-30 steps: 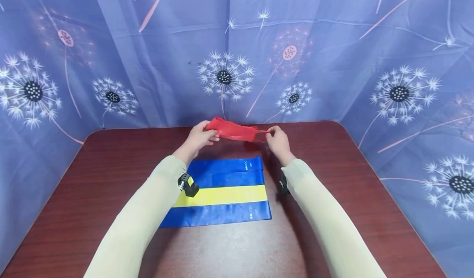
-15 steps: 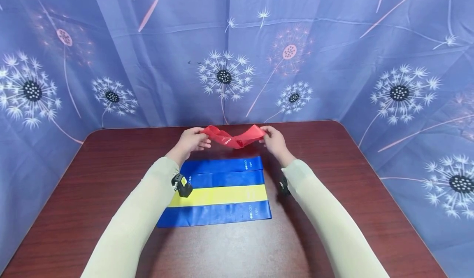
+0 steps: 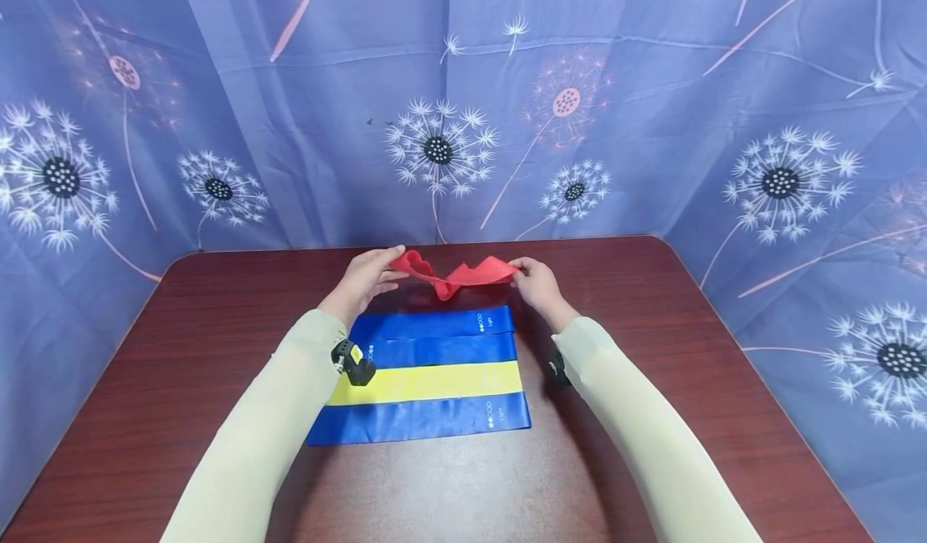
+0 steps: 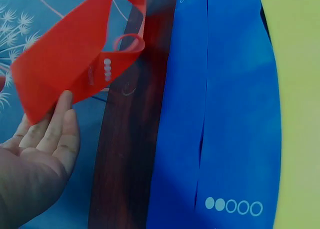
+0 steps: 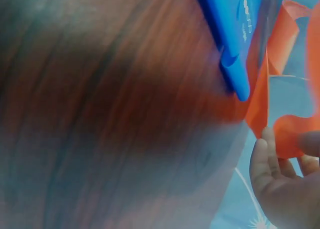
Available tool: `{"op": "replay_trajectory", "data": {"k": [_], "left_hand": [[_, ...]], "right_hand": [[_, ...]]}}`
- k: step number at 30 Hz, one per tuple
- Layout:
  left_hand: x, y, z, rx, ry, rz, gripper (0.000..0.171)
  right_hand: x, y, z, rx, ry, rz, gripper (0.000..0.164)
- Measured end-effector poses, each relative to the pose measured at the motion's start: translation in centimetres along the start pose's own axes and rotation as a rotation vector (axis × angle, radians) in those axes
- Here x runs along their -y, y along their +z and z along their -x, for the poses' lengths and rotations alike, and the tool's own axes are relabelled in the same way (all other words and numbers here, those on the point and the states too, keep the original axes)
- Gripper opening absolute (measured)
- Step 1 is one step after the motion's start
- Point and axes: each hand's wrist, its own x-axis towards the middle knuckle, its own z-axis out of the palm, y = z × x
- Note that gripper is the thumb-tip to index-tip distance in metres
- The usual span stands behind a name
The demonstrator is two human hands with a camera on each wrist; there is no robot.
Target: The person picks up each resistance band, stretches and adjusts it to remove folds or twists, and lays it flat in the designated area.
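A red resistance band (image 3: 478, 273), a loop with white dots, sags between my two hands above the back of the table. My left hand (image 3: 362, 279) is at its left end; in the left wrist view the fingers (image 4: 56, 131) extend straight at the lower edge of the band, the thumb held away. My right hand (image 3: 539, 284) pinches the other end, thumb over the band and fingers beneath in the right wrist view. Nearer me, a yellow band (image 3: 449, 381) lies flat among blue bands (image 3: 434, 418), side by side, printed with small circles.
The dark red wooden table (image 3: 695, 414) has rounded back corners. Behind and beside it hangs a blue curtain (image 3: 326, 125) with dandelion prints. A wrist camera (image 3: 353, 362) on the left forearm overlaps the bands' left ends in the head view.
The red band was stretched flatter between both hands, then drooped in the middle and now dips in a crumpled V. My left hand has shifted left and its fingers have straightened.
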Motion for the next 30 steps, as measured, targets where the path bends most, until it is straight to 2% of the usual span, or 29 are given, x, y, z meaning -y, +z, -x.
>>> {"op": "replay_trajectory", "data": {"k": [5, 8, 11, 15, 20, 23, 27, 30], "left_hand": [[0.1, -0.2, -0.2, -0.064, -0.006, 0.118, 0.025], [0.1, -0.4, -0.2, -0.058, -0.008, 0.117, 0.027], [0.1, -0.7, 0.0, -0.047, -0.013, -0.001, 0.035], [0.3, -1.0, 0.3, -0.026, -0.007, -0.256, 0.041], [0.4, -0.7, 0.5, -0.013, 0.071, -0.608, 0.045], [0.4, -0.4, 0.7, 0.008, 0.109, -0.764, 0.048], [0.1, -0.2, 1.0, 0.035, 0.121, -0.886, 0.055], [0.0, -0.1, 1.2, -0.006, 0.134, -0.932, 0.052]], "right_hand": [[-0.7, 0.0, 0.2, 0.019, 0.012, 0.031, 0.026], [-1.1, -0.2, 0.3, 0.041, 0.000, 0.076, 0.024], [-1.4, -0.5, 0.6, 0.063, -0.002, 0.125, 0.022], [-1.6, -0.7, 0.8, 0.065, -0.008, 0.154, 0.023], [-1.7, -0.6, 0.9, 0.072, -0.079, 0.197, 0.024], [-1.7, -0.6, 1.0, 0.101, -0.143, 0.256, 0.025], [-1.6, -0.6, 1.2, 0.138, -0.212, 0.329, 0.026], [-1.5, -0.7, 1.4, 0.148, -0.245, 0.365, 0.026]]}}
